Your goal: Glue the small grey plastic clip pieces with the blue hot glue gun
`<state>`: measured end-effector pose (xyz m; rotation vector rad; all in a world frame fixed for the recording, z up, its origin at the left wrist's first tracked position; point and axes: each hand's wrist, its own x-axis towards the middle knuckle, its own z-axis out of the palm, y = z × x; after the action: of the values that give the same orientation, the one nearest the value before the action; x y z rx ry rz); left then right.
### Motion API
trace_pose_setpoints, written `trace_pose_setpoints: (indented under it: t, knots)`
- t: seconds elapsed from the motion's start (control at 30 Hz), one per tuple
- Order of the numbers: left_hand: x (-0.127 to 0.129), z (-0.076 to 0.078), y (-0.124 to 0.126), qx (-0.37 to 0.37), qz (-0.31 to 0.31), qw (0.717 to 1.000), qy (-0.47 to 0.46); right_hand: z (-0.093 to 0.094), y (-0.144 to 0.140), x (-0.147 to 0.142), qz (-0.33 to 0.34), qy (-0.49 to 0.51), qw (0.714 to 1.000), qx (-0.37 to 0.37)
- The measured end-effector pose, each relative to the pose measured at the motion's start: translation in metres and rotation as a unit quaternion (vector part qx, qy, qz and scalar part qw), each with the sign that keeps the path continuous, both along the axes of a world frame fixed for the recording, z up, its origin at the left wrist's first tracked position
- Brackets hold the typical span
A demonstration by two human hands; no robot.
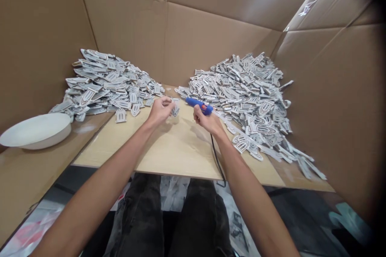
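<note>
— Cardboard walls point(126, 20) close in the tabletop point(177, 148), yes?
— Yes, with one pile of grey cut-out pieces point(108, 86) on the left and another pile point(250, 92) on the right; a white bowl point(36, 130) sits far left.
— And each hand?
— Left hand point(159, 110) is curled, pinching a small grey piece point(175, 108) just above the board. Right hand point(208, 120) is closed around a blue glue gun point(199, 105), nozzle pointing at that piece, cord point(217, 160) trailing off the near edge.

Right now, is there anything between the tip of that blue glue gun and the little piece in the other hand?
Nothing visible. The blue glue gun in the right hand points across bare board at the small piece pinched in the left hand.
</note>
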<state>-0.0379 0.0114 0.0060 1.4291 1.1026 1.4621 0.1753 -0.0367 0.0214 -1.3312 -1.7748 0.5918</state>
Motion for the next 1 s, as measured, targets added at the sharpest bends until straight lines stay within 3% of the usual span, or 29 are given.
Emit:
trace_pose_setpoints:
  t: [0.13, 0.53, 1.0]
  knots:
    - [0.0035, -0.0011, -0.0043, 0.020, -0.015, 1.000, -0.005, -0.0016, -0.0005, -0.0023, 0.033, -0.037, 0.999, 0.004]
    - [0.0057, -0.0008, -0.0056, 0.050, -0.019, 0.999, -0.009, -0.0025, 0.0009, -0.0032, 0.041, -0.054, 0.998, 0.009]
    - [0.0057, -0.0019, -0.0056, 0.058, -0.020, 0.998, -0.005, 0.0016, -0.0044, -0.0071, 0.004, -0.065, 0.998, 0.005]
